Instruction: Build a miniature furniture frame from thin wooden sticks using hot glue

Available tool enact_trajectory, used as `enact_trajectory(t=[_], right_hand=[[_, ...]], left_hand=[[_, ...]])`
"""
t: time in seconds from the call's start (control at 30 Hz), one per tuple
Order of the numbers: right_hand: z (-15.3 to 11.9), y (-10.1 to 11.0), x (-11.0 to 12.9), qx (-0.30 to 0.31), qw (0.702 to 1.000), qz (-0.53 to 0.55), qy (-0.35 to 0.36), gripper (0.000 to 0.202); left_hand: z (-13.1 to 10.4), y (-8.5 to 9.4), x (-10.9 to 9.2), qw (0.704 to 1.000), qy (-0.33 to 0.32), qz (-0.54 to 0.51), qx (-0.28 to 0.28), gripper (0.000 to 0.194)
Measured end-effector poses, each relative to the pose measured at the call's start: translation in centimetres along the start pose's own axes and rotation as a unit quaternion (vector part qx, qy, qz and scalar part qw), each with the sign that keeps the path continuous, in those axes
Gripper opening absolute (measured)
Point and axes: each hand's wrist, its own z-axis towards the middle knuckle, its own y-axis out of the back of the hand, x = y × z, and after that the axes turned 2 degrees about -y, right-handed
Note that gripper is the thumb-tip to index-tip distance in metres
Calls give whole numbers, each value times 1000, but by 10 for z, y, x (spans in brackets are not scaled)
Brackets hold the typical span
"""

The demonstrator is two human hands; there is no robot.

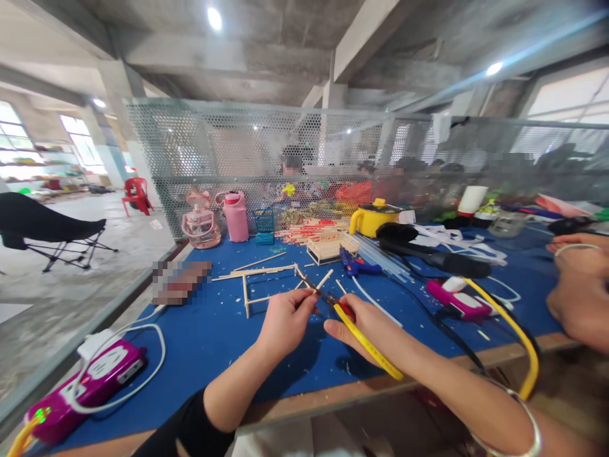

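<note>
My left hand pinches a thin wooden stick that points up and to the right. Around the red and yellow handles of a pair of pliers or cutters, my right hand is closed. The tool's dark jaws meet the stick just beside my left fingertips. Behind my left hand, a frame of thin sticks lies on the blue table top, with loose sticks along its back edge. A small wooden stick tray sits farther back.
A blue glue gun lies right of centre, near clear glue sticks. Purple power strips sit left and right. A yellow pot and pink bottle stand before the mesh screen. Another person's hands are at right.
</note>
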Motion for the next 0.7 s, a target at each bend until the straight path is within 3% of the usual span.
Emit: enact_trajectory(t=[0.4,0.7], right_hand=[[1,-8,-6,-6,999,-9,38,35],[5,-11,-19,32,999,-2,26,43]], left_hand=[[-5,-1,-4,996,-49,79,1,35],[0,-1,9,991,-61,120,8,34]])
